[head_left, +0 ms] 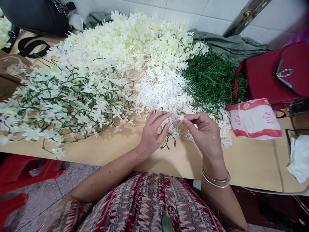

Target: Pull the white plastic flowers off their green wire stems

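Observation:
My left hand (pixel 154 130) is curled over the table, fingers bent towards the thumb around a branched green plastic stem (pixel 169 140). The stem's bare tips droop below the thumb; the exact grip point is hidden. A white artificial flower (pixel 161 107) shows just beyond these fingers. Close by on the right, my right hand (pixel 205 135) pinches a small white artificial flower head (pixel 181 118) between thumb and index finger. Beyond both hands lies a heap of thin white flower pieces (pixel 159 91). To its right is a pile of bare green stems (pixel 212 75).
Assembled white flowers on green stems (pixel 72 103) cover the table's left side. Loose cream petals (pixel 135 38) are heaped at the back. A tissue pack (pixel 254 119) and a red bag (pixel 272 74) sit right, a black bag (pixel 36 16) back left. Red stools (pixel 26 170) stand below.

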Tool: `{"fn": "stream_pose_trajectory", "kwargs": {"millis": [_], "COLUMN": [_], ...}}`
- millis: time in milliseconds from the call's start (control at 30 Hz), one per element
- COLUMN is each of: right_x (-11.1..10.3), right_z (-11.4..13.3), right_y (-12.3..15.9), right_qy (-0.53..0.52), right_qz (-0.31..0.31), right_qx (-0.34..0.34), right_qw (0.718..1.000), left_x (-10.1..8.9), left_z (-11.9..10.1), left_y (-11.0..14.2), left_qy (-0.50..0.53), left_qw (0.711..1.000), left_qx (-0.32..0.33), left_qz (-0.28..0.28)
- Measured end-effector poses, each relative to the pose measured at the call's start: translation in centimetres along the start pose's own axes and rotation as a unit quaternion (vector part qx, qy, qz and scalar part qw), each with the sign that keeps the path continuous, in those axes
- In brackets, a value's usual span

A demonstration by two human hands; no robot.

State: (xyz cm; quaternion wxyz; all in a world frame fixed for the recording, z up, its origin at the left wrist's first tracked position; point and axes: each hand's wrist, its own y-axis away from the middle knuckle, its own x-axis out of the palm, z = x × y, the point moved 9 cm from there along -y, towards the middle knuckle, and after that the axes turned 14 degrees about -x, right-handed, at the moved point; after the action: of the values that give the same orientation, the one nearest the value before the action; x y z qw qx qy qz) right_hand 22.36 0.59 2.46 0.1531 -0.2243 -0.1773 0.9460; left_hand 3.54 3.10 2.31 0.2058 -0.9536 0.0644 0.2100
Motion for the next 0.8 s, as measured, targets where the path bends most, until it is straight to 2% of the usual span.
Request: {"fn": "stream_pose_trajectory", "kwargs": {"millis": [133,300,367,533,600,700,767,800], "right_x": [2.2,3.9,3.3,-1.4,-2.2,-1.9,-0.9,0.0], "right_z": [-0.4,-0.2,-0.6,-2.1,-2.2,-1.1,1.0,2.3], "right_y": [0.4,0.9,0.8,0.4,0.4,0.5,0.7,0.9], "right_qy": [-0.106,-0.138,-0.134,-0.068,-0.047,-0.022,0.012,0.041], "right_qz": [0.011,0.052,0.027,-0.138,-0.158,-0.153,-0.122,-0.086], "right_qx": [0.021,0.025,0.028,0.019,0.01,-0.03,-0.106,-0.16], "right_qw": [0.994,0.989,0.99,0.988,0.986,0.988,0.987,0.983], "left_x": [-0.2,0.1,0.0,-1.0,-1.1,-0.6,0.0,0.3], "left_z": [0.3,0.6,0.8,1.4,1.5,1.5,1.4,1.4], "left_y": [-0.3,-0.6,-0.7,-1.0,-1.0,-1.0,-0.9,-0.8], "left_qy": [0.017,0.055,0.07,0.115,0.127,0.141,0.149,0.15], "left_qw": [1.0,0.998,0.997,0.99,0.988,0.984,0.98,0.978], "left_qx": [-0.011,-0.017,-0.035,-0.076,-0.089,-0.107,-0.122,-0.13], "left_qz": [0.003,0.03,0.027,-0.013,-0.016,0.017,0.054,0.071]}}
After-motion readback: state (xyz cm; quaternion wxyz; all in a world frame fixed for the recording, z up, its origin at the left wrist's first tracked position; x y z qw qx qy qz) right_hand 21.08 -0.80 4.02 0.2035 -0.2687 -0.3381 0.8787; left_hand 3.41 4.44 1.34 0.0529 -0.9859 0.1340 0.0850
